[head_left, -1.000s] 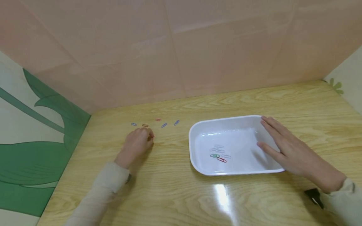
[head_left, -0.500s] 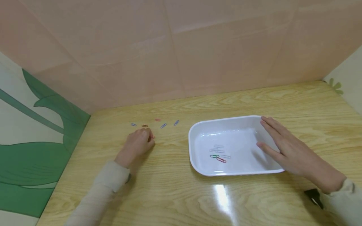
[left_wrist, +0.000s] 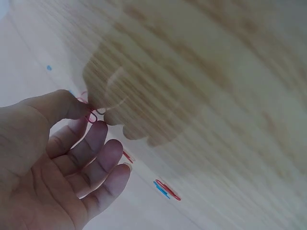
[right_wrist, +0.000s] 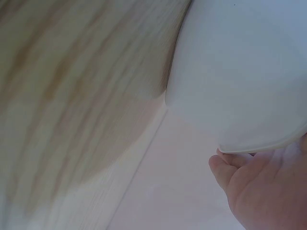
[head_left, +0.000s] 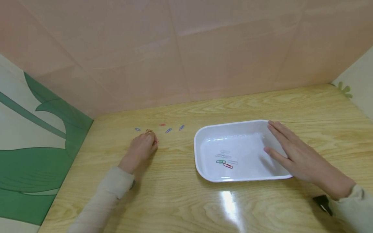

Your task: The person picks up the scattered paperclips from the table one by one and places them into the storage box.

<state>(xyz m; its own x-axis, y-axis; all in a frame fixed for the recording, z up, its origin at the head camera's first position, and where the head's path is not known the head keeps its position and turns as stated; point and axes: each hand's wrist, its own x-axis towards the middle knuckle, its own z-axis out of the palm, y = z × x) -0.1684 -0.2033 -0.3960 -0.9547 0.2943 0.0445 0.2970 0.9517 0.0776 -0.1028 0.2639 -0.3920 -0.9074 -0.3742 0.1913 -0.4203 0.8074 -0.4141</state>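
In the head view my left hand (head_left: 140, 147) is down at the table, left of the white tray (head_left: 247, 179). Its thumb and forefinger pinch a pinkish-red paper clip (left_wrist: 92, 116); the other fingers are bent loosely in the left wrist view. Just beyond this hand lie a dark red paper clip (head_left: 149, 130), a pink one and several blue paper clips (head_left: 168, 130). My right hand (head_left: 300, 155) rests along the tray's right rim, fingers straight and thumb over the inside. Within the tray lie a green paper clip (head_left: 220, 161), a red paper clip (head_left: 228, 165) and several pale ones.
The wood-grain table (head_left: 175, 194) meets a pinkish covered wall (head_left: 140, 64) at the back. A green-patterned panel (head_left: 32, 165) borders the left side, and a pale panel (head_left: 361, 77) the right. Something black (head_left: 322, 203) shows beneath the right cuff.
The left fingers have shifted slightly around the paper clip at the table. The right hand, the tray and the other clips stay in place.
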